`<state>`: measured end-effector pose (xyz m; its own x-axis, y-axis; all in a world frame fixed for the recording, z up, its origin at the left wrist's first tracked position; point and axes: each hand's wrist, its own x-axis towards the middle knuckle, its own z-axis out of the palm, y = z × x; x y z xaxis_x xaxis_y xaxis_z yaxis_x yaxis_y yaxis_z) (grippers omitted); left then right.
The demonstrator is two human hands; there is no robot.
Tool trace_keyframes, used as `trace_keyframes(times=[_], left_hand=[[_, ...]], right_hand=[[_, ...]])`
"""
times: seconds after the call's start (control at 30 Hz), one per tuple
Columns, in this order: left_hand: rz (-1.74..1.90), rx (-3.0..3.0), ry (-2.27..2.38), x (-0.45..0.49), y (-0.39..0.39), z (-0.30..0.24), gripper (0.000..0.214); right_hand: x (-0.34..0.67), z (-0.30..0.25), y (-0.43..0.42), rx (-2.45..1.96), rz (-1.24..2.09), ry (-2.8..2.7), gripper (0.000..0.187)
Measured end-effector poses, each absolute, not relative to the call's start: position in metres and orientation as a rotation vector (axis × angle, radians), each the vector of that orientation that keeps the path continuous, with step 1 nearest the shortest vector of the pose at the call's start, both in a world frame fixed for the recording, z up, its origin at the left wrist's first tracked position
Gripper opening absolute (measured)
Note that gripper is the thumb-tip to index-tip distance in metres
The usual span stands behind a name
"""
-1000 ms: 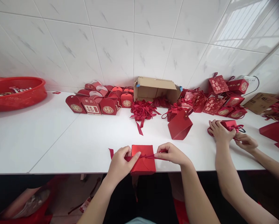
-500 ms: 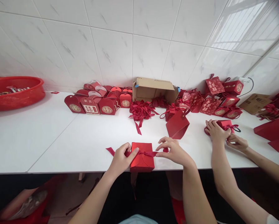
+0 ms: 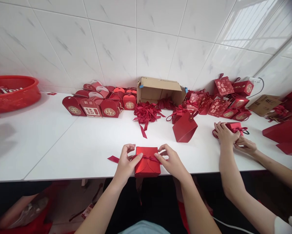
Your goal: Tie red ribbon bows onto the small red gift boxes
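A small red box (image 3: 147,164) lies at the front edge of the white table (image 3: 62,146), with a thin red ribbon (image 3: 148,158) across its top. My left hand (image 3: 125,164) pinches the ribbon at the box's left side, and a ribbon tail (image 3: 113,159) trails out to the left. My right hand (image 3: 170,161) pinches the ribbon at the box's right side. Both hands are closed on it.
A co-worker's hands (image 3: 231,136) hold another red box on the right. Beyond lie a ribbon pile (image 3: 146,113), an open red bag (image 3: 185,128), a cardboard box (image 3: 159,91), rows of finished red boxes (image 3: 97,104), more boxes (image 3: 224,100) and a red basin (image 3: 12,94).
My hands have drawn closer together along the ribbon, up to the box's sides. The ribbon now sits tighter on the box. The view has shifted slightly.
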<state>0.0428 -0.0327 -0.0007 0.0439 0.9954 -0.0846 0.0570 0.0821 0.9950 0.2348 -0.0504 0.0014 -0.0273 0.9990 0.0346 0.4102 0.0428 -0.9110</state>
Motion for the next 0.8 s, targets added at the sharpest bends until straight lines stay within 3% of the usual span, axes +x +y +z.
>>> trace_keyframes(times=[0.27,0.63,0.8], left_hand=[[1.101,1.177,1.248,0.047,-0.039,-0.007,0.035],[1.329,1.633,1.379,0.041,-0.039,-0.003,0.033],[1.236,2.027,1.21,0.056,-0.049,0.018,0.034]], right_hand=[[0.255,0.006,-0.052,-1.354,1.378,-1.56,0.047],[0.255,0.017,-0.064,-1.005,1.377,-1.251,0.023],[0.241,0.019,-0.064,-0.954,1.359,-1.229,0.015]])
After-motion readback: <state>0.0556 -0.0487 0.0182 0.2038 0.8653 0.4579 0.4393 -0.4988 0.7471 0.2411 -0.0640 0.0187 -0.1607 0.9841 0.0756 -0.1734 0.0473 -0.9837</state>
